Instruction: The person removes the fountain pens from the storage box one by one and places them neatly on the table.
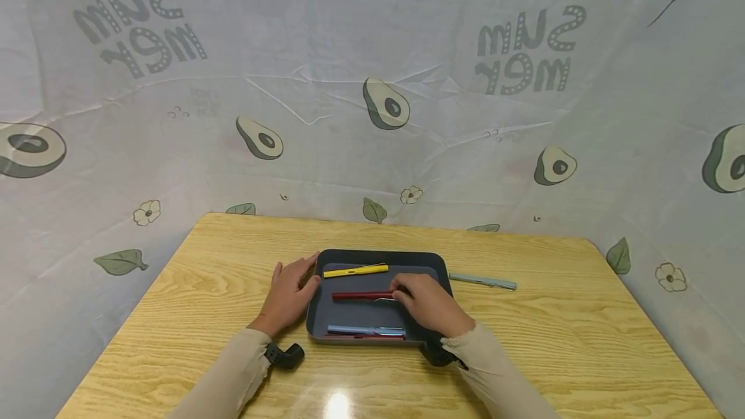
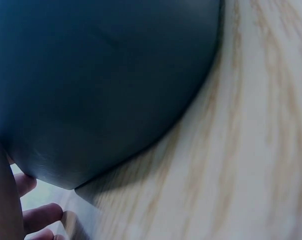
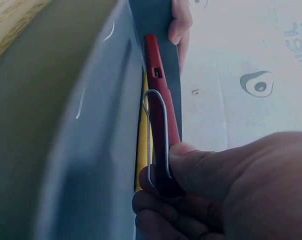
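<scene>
A dark grey tray [image 1: 361, 310] lies on the table. My right hand [image 1: 431, 302] pinches the clip end of a dark red pen [image 1: 361, 295] between thumb and fingers, over the tray; its wire clip shows in the right wrist view, with the red barrel [image 3: 158, 95] pointing away. My left hand [image 1: 289, 294] rests against the tray's left end, its thumb at the rim. Inside the tray, a yellow pen [image 1: 355, 271] lies along the back and a blue pen [image 1: 365, 330] along the front. Beside the blue one shows a thin red pen [image 1: 363, 337], partly hidden by the front wall.
A pale mint pen [image 1: 484, 281] lies on the wooden table [image 1: 553, 341], just right of the tray. Behind the table hangs a white cloth [image 1: 326, 167] printed with avocados. Both wrists wear black straps with camera mounts [image 1: 285, 355].
</scene>
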The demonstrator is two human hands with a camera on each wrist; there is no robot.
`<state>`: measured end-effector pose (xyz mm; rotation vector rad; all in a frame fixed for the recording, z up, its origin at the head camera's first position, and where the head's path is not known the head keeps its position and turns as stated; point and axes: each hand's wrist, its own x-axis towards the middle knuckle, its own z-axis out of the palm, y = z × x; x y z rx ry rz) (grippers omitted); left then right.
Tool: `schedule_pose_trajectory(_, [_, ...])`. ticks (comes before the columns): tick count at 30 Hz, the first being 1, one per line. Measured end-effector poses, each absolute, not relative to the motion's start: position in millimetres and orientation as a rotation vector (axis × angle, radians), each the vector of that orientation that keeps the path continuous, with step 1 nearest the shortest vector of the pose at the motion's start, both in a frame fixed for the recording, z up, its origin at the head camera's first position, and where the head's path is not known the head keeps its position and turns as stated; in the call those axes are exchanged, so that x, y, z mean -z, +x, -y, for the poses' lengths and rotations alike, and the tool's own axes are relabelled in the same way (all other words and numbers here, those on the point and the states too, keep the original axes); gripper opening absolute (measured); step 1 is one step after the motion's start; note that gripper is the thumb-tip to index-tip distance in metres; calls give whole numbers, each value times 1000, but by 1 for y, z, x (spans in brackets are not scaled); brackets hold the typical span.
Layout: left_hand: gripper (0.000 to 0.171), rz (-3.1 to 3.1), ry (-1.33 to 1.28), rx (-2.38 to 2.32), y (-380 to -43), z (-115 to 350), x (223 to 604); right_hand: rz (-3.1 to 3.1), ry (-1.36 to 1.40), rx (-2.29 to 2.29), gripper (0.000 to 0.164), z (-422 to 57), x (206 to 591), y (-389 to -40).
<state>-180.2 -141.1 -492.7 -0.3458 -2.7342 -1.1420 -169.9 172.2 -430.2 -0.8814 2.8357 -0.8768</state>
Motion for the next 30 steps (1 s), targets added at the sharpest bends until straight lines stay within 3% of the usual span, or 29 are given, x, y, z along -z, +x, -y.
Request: schedule_pose_trajectory(30, [53, 2676, -387, 1140, -174, 142, 506, -3008, -768, 1059, 11, -222, 435, -159])
